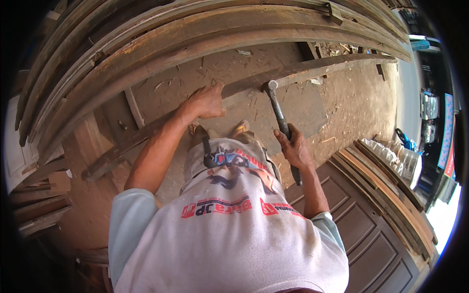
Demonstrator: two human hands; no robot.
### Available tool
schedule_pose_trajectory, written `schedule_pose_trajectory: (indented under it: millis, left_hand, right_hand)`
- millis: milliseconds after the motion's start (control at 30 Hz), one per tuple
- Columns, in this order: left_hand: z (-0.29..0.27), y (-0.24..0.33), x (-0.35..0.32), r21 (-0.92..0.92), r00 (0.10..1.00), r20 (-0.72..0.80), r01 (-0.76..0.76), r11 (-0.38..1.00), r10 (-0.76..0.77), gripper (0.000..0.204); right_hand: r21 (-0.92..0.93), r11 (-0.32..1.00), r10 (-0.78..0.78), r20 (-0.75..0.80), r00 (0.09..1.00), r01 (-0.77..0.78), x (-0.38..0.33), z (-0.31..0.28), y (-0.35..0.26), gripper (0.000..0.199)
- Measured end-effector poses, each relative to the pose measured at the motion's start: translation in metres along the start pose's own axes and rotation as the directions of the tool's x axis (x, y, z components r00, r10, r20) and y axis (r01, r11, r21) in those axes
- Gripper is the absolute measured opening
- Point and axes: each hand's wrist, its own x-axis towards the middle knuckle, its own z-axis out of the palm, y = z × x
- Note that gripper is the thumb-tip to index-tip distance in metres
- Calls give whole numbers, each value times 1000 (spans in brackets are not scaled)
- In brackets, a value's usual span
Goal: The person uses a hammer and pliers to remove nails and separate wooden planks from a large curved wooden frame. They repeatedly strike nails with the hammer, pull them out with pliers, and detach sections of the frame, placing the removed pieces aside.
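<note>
A long wooden beam (312, 68) runs across in front of me, from the lower left to the upper right. My left hand (207, 101) is closed on the beam near its middle, with the knuckles up and the fingertips hidden. In my right hand (293, 146) is a hammer (278, 111), gripped by its dark handle. The hammer's metal head points away from me and appears close to the beam's near edge, to the right of my left hand. From this angle I cannot tell whether it touches the wood.
Stacked long planks (220, 31) span the far side. A brown panelled door (361, 234) lies at the lower right beside more boards (386, 195). Wood scraps (46, 195) are piled at the left. Chips litter the floor (342, 102). My sandalled feet (240, 128) stand just behind the beam.
</note>
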Motion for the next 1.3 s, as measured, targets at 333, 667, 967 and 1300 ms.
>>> schedule_pose_trajectory:
  millis: [333, 667, 967, 1300]
  left_hand:
    - [-17, -7, 1, -88, 989, 150, 4, 996, 9, 95]
    - [-14, -49, 35, -59, 951, 278, -123, 991, 135, 67]
    - [-19, -49, 38, -63, 969, 241, -39, 997, 53, 62]
    - [-3, 1, 0, -4, 935, -197, 300, 954, -295, 66]
  right_hand:
    - [-30, 994, -112, -113, 987, 110, 25, 16, 30, 43]
    - [179, 971, -122, -193, 974, 157, 32, 32, 8, 41]
    - [800, 470, -298, -255, 920, 374, 14, -27, -58, 56]
    - [811, 290, -588, -268, 763, 509, 97, -88, -21, 67]
